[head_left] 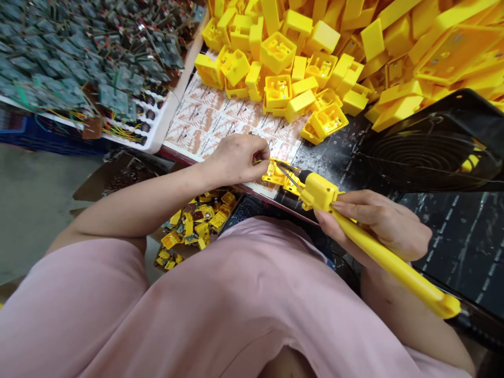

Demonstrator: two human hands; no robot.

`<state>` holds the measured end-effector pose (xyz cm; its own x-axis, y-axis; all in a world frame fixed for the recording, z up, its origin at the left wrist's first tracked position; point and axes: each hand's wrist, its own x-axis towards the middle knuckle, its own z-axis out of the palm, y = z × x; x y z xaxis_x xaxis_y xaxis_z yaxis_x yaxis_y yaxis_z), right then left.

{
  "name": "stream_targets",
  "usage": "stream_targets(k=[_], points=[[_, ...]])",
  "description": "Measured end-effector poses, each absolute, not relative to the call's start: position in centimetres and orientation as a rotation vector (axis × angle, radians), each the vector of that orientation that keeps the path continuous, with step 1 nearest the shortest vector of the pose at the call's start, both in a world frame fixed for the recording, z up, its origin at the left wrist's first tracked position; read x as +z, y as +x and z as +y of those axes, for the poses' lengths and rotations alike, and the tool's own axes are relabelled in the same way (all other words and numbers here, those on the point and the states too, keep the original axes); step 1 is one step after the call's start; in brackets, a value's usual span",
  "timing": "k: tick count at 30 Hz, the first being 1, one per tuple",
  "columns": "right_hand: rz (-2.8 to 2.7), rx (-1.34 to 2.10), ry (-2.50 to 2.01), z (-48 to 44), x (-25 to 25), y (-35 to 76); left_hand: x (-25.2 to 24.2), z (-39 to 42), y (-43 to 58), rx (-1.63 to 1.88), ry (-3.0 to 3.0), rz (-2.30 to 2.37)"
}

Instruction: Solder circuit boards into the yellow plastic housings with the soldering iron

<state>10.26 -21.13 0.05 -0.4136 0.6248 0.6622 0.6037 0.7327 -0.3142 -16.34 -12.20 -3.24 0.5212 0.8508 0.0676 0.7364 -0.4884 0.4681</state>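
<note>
My left hand (236, 157) is closed in a pinch at the near edge of the table, holding a small yellow plastic part (274, 173) down on the paper sheet. My right hand (380, 223) grips a yellow soldering iron (378, 247) by its long handle. The iron's thin metal tip (286, 169) touches the yellow part right beside my left fingertips. My pink-clad lap fills the lower part of the view.
A big pile of yellow plastic housings (315, 58) covers the back of the table. A white tray of green circuit boards with wires (90, 68) sits at the left. A black fan (429, 152) stands at the right. A box of assembled yellow parts (192, 226) lies below the table.
</note>
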Motion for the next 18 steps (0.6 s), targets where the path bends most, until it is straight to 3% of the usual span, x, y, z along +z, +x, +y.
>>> stream_targets(k=[5, 13, 18], points=[[-2.141, 0.077, -0.858, -20.9, 0.6, 10.4, -3.3, -12.0, -16.2, 0.388, 2.376, 1.291], [-1.970, 0.202, -1.241, -23.1, -0.6, 12.4, -2.7, -12.0, -16.2, 0.305, 2.384, 1.308], [-1.850, 0.159, -1.176, -23.3, -1.7, 12.0, -2.5, -11.9, -16.2, 0.256, 2.424, 1.278]])
